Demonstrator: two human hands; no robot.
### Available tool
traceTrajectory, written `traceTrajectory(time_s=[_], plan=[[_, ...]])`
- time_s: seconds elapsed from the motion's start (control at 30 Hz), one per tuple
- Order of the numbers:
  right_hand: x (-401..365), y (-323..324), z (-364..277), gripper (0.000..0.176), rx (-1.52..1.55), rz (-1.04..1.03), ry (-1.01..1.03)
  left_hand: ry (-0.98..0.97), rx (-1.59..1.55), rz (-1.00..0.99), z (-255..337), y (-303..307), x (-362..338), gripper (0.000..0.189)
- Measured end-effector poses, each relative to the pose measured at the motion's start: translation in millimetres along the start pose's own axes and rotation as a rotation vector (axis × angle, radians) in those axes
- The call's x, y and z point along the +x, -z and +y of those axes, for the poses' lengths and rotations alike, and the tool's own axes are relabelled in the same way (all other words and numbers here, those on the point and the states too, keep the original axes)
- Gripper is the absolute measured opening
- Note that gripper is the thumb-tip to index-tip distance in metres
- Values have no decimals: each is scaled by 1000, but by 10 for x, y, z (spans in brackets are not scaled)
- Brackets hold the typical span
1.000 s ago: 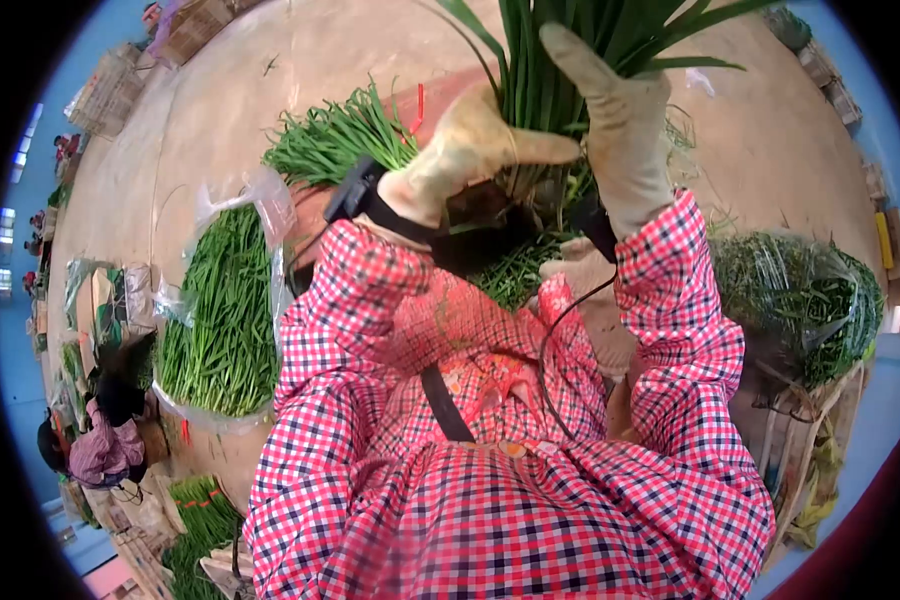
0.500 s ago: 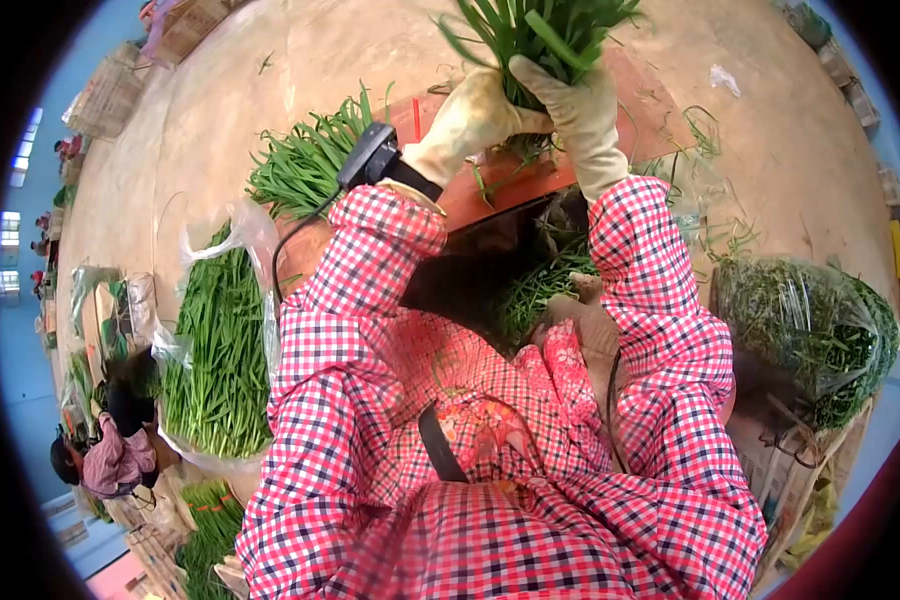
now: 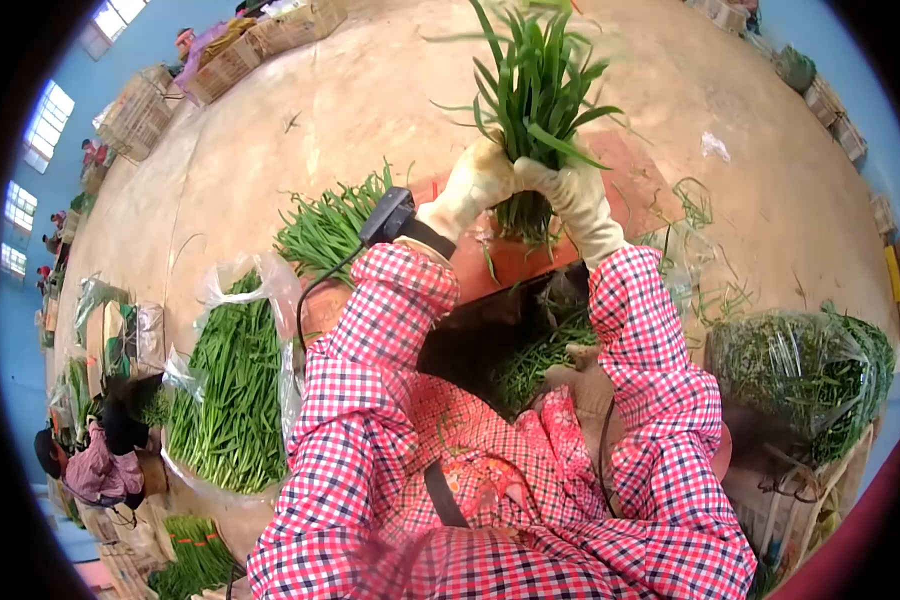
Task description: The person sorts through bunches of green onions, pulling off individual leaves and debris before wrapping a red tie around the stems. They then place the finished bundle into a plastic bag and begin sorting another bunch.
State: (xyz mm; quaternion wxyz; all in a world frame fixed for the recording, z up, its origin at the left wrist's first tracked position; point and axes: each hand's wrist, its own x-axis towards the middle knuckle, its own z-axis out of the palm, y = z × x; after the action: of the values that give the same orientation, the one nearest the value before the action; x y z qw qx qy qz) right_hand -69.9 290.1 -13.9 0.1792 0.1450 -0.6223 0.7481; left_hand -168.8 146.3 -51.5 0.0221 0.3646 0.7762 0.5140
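Both my hands, in pale gloves, grip an upright bunch of long green leaves (image 3: pixel 535 95) above a reddish board (image 3: pixel 625 180). My left hand (image 3: pixel 478 183) wraps the bunch from the left, a black device strapped at its wrist. From the right, my right hand (image 3: pixel 573 203) closes round it. The stem ends show beneath the hands, close over the board. A loose pile of the same greens (image 3: pixel 335 225) lies on the board's left part, beside my left wrist.
Left of my arm, an open plastic bag holds long greens (image 3: pixel 232 390). A plastic-wrapped bundle of greens (image 3: pixel 800 385) sits at the right. Loose greens (image 3: pixel 550 350) lie below the board. Another person (image 3: pixel 100 465) is at the far left, near banded greens (image 3: pixel 195 555).
The view has tilted, so the board and bags appear lower. The bunch's leaves now show more fully and stand straighter, with both hands still round it.
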Motion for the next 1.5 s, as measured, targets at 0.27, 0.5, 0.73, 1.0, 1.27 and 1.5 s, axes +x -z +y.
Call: traceTrajectory(time_s=[0.27,0.5,0.73,1.0,1.27,1.5], plan=[[79,-115,-120,48,-25,10,38,247,272,-79,738,34,-124,38],[424,-219,196,26,-942,87,48,-102,678,-112,442,152,-131,34],[582,-379,265,21,-420,443,140,9,421,-135,756,38,61,30],[494,-301,-130,20,-276,461,295,22,346,-124,854,34,1,25],[372,-231,-83,18,-284,469,141,-16,321,-110,1067,-143,-87,21],[129,-267,-479,18,-188,465,-79,-27,291,-84,1246,-172,-194,17]])
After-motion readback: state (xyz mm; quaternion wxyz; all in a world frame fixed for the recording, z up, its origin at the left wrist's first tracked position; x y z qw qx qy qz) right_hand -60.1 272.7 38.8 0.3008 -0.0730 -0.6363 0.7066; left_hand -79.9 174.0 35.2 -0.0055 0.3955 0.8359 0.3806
